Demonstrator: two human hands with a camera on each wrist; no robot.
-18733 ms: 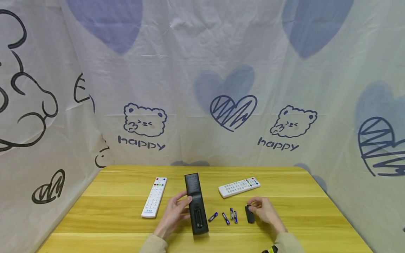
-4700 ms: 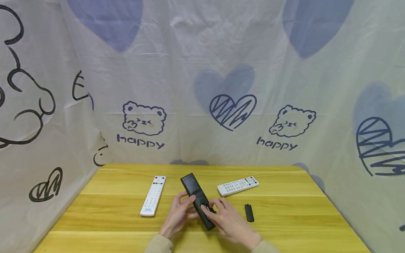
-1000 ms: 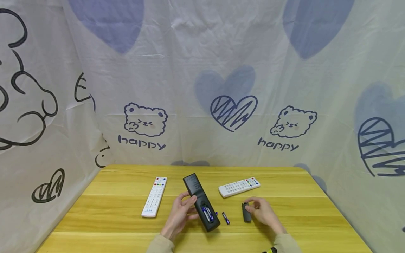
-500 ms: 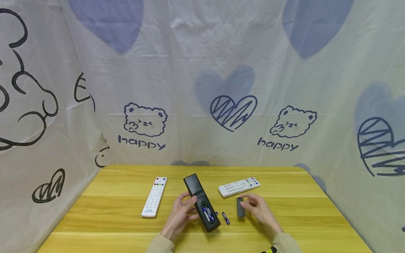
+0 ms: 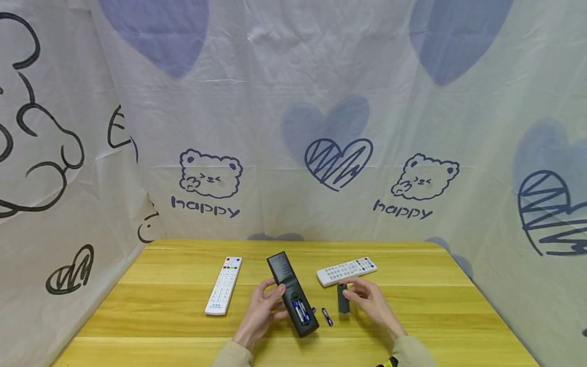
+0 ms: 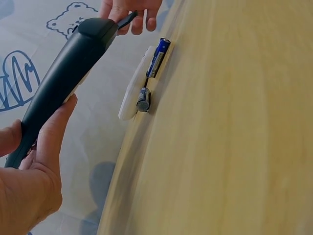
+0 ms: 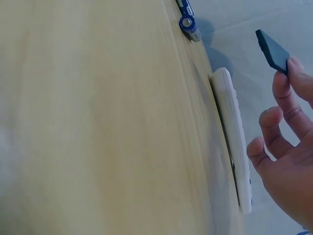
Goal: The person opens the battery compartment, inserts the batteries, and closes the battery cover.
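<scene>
My left hand (image 5: 262,310) grips a black remote control (image 5: 285,278), its back turned up. In its uncovered battery compartment lie blue-and-silver batteries (image 5: 301,311). Between thumb and forefinger my right hand (image 5: 372,302) pinches the small black battery cover (image 5: 343,298), held above the table and apart from the remote. The right wrist view shows that cover (image 7: 274,51) at the fingertips, the other fingers bent loosely. One loose battery (image 5: 327,316) lies between the remote and the right hand. A second loose battery (image 5: 314,309) is mostly hidden behind the remote in the head view.
A white remote control (image 5: 223,285) lies on the wooden table (image 5: 151,300) at the left. Another white remote (image 5: 347,271) lies slantwise just behind the right hand. A printed cloth (image 5: 275,214) hangs behind the table and along both sides.
Batteries have gone from the table into the black remote's compartment, which was bare at first. The right hand has picked up the cover and, over the last second, carried it leftward toward the remote.
</scene>
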